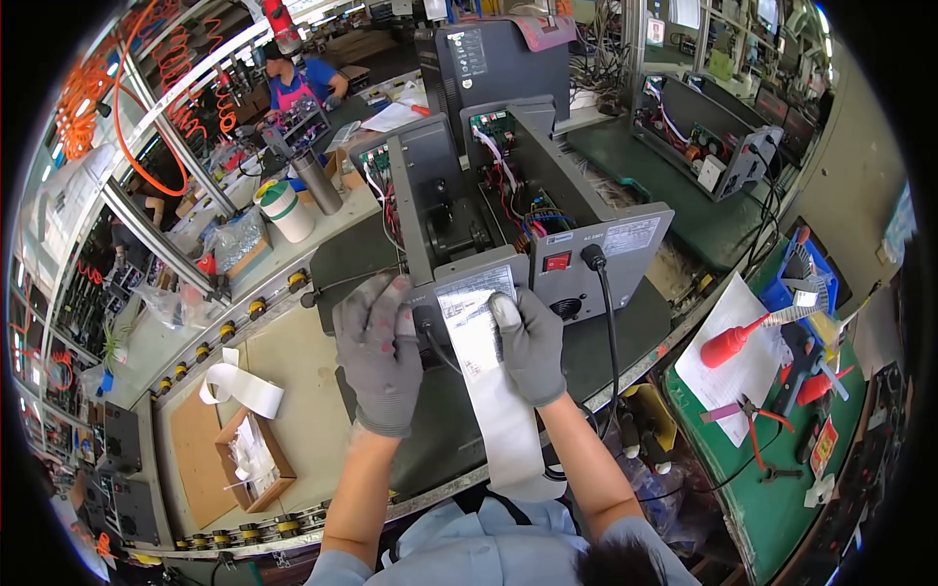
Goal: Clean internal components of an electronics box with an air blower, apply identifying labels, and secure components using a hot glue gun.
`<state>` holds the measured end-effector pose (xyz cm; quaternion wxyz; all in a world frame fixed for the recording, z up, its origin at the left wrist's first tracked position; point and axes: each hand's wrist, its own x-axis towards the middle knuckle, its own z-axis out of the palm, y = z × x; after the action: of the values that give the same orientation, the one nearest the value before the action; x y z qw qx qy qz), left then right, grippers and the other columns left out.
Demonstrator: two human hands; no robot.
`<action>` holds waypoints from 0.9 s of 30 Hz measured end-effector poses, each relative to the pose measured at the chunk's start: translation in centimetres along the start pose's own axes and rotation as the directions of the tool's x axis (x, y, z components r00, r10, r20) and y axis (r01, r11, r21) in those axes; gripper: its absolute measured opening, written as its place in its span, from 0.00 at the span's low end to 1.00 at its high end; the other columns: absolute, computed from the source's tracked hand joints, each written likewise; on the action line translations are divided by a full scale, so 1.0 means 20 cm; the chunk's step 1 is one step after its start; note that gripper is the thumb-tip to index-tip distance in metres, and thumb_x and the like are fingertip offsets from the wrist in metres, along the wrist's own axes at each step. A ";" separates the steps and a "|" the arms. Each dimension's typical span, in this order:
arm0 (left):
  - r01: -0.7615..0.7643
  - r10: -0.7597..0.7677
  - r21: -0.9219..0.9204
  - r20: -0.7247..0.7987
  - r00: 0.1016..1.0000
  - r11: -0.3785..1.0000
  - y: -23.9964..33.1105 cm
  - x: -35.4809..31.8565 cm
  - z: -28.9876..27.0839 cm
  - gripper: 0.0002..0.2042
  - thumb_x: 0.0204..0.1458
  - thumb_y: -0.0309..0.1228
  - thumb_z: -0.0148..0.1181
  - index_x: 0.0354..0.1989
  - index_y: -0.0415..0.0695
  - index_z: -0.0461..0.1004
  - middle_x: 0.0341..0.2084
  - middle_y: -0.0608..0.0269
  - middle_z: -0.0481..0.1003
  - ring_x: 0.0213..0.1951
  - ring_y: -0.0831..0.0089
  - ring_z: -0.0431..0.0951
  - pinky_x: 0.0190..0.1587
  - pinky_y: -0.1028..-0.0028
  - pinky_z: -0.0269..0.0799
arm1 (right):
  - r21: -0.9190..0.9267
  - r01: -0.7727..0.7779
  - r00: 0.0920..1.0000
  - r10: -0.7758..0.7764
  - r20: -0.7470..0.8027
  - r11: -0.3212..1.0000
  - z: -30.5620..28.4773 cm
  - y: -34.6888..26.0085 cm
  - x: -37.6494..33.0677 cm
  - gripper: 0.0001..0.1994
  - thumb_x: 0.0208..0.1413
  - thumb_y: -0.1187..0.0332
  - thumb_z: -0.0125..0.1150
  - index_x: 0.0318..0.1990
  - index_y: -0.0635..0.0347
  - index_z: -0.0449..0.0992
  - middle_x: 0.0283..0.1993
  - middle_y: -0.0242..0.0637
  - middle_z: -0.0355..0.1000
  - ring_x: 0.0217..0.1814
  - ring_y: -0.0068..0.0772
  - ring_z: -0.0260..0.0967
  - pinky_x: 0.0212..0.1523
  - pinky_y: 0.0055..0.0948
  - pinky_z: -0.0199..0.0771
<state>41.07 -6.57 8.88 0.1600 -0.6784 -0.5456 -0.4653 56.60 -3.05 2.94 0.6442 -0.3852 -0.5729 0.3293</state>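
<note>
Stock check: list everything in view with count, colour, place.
Open units: two, dark grey, centre
Closed unit: one, dark grey, behind them
Other units: at least two, grey, upper right
Label strip: one, white, lower centre
Loose strip: one, white, left
Open box: one, brown, left
Lidded cup: one, white and green, upper left
Metal cylinder: one, silver, beside cup
Squeeze bottle: at least one, red, right
Pliers: one, red-handled, right
Hoses: several, orange, upper left
Co-worker: at least one, blue-and-pink clothing, upper left
The rest: too small to count
Left hand: one, grey glove, left of strip
Right hand: one, grey glove, fingers touching strip
</note>
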 end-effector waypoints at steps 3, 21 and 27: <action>0.011 -0.011 -0.027 -0.001 1.000 1.000 0.01 0.01 -0.01 0.12 0.49 0.25 0.55 0.43 0.42 0.74 0.41 0.53 0.72 0.45 0.56 0.71 0.48 0.65 0.68 | 0.001 -0.034 0.999 0.034 0.027 0.999 0.00 0.00 0.00 0.13 0.61 0.63 0.53 0.37 0.67 0.74 0.26 0.33 0.71 0.30 0.16 0.59 0.32 0.22 0.65; -0.333 0.306 0.180 0.161 0.938 0.926 0.10 0.23 0.11 0.17 0.40 0.39 0.62 0.41 0.50 0.75 0.38 0.66 0.71 0.43 0.63 0.68 0.43 0.66 0.63 | 0.166 -0.171 0.920 0.097 0.379 0.971 -0.22 0.01 -0.08 0.26 0.57 0.51 0.54 0.51 0.67 0.66 0.43 0.42 0.72 0.44 0.25 0.67 0.46 0.28 0.67; -0.596 0.510 0.282 0.324 0.797 0.752 0.06 0.31 0.13 0.17 0.38 0.45 0.61 0.31 0.47 0.73 0.30 0.68 0.67 0.38 0.70 0.66 0.37 0.70 0.62 | -0.109 -0.265 0.804 0.282 0.524 0.958 -0.33 -0.02 -0.29 0.30 0.48 0.56 0.67 0.57 0.57 0.64 0.42 0.43 0.73 0.43 0.39 0.73 0.43 0.32 0.71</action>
<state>43.14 -1.42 12.87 0.3526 -0.8154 -0.4110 -0.2044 62.41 -9.14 0.21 0.3989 -0.3665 -0.6729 0.5037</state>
